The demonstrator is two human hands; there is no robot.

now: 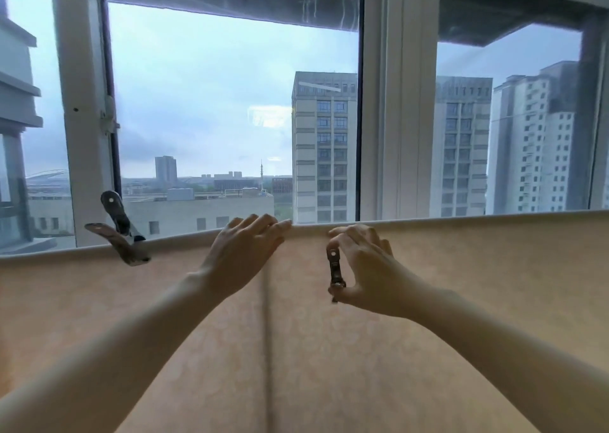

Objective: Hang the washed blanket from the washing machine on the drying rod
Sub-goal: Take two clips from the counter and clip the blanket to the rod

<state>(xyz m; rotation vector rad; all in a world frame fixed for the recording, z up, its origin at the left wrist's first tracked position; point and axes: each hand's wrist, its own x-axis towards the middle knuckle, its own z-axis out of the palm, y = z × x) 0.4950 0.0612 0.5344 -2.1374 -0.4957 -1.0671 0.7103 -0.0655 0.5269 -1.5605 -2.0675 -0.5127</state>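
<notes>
The thumb and forefinger of the right hand are curled in a pinch on a small grey metal spring clip. The thumb sits at its lower end and the fingertip at its upper, holding it upright just in front of the top fold of the pale peach, faintly flower-patterned blanket. The clip faces the camera edge-on, so I cannot tell whether its jaws are squeezed apart. At 9 o'clock from it, the left hand lies with straight fingers flat on the fold, tips reaching over the crest, apparently to pin the cloth flat while the clip goes on. The blanket is draped over the drying rod, which is hidden under the fold, and it spans the view from 9 o'clock to 3 o'clock, filling everything below. A vertical crease drops toward 6 o'clock between the forearms. Further out at 9 o'clock a larger metal clip bites the fold, handles splayed upward, likely to stop the wet weight from sliding. Toward 12 o'clock a white-framed window shows tower blocks. The hanging looks done, with only the securing left. The next move calls for seating the held clip squarely over fold and rod.
</notes>
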